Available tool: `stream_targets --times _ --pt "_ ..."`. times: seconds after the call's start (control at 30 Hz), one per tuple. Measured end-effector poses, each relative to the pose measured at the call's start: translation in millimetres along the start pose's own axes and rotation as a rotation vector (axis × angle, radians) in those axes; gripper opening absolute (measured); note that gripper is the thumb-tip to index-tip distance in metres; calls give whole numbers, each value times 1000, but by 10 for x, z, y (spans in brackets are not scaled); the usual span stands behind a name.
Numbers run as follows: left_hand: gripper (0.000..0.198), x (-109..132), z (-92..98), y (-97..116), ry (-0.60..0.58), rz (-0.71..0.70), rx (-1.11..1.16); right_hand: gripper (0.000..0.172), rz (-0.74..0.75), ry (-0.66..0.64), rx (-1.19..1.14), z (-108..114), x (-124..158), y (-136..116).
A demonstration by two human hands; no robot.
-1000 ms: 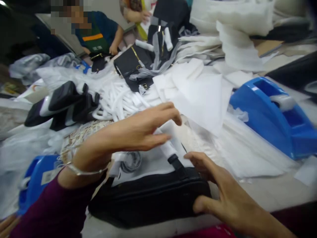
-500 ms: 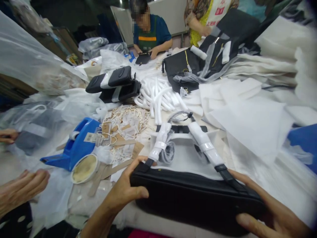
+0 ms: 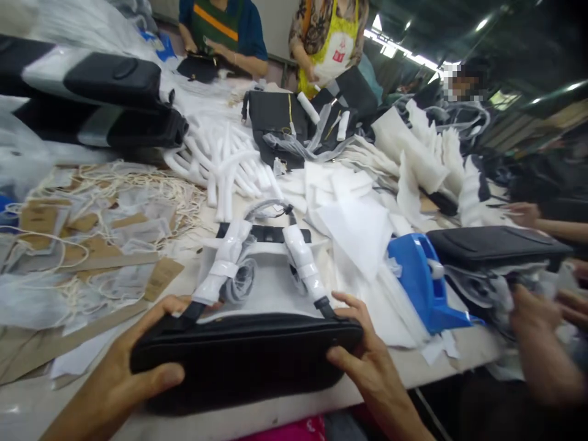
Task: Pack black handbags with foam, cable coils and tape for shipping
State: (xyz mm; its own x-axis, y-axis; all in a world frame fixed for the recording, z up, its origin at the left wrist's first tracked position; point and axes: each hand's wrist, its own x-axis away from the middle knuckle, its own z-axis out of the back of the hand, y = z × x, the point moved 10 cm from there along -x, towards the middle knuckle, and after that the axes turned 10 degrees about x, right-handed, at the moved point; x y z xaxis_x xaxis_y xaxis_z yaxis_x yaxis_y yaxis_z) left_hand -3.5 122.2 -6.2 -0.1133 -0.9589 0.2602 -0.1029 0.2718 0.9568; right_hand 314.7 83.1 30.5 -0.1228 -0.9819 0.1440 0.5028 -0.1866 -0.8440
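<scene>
A black handbag (image 3: 257, 358) lies at the table's near edge with its base side toward me. My left hand (image 3: 142, 355) grips its left end, thumb on the near face and fingers over the top. At the right end my right hand (image 3: 361, 352) holds it the same way. The bag's handle straps are wrapped in white padding (image 3: 298, 254) and banded with clear tape. Between them rests a white sheet (image 3: 271, 278), with a rolled clear-wrapped piece (image 3: 241, 280) on it. A thin wrapped loop (image 3: 269, 208) arches at the far side.
Left lie brown tags with cords (image 3: 105, 226) and stacked black bags (image 3: 110, 79). Beyond are white foam tubes (image 3: 229, 153) and foam sheets (image 3: 356, 223). A blue tape dispenser (image 3: 420, 275) stands right, beside a co-worker's hands (image 3: 533, 312) at another black bag (image 3: 496, 245). Two people (image 3: 225, 30) work opposite.
My view has swung to the right, bringing the right-hand co-worker's hands, their bag and the blue dispenser into sight. Both my hands keep their grip on the handbag.
</scene>
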Motion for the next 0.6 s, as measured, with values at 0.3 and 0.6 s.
stream_targets --times 0.3,0.6 --pt "38 -62 -128 -1 -53 63 118 39 -156 -32 -44 -83 -16 265" --pt "35 -164 -16 -13 160 16 -119 46 -354 41 -140 -244 -125 557"
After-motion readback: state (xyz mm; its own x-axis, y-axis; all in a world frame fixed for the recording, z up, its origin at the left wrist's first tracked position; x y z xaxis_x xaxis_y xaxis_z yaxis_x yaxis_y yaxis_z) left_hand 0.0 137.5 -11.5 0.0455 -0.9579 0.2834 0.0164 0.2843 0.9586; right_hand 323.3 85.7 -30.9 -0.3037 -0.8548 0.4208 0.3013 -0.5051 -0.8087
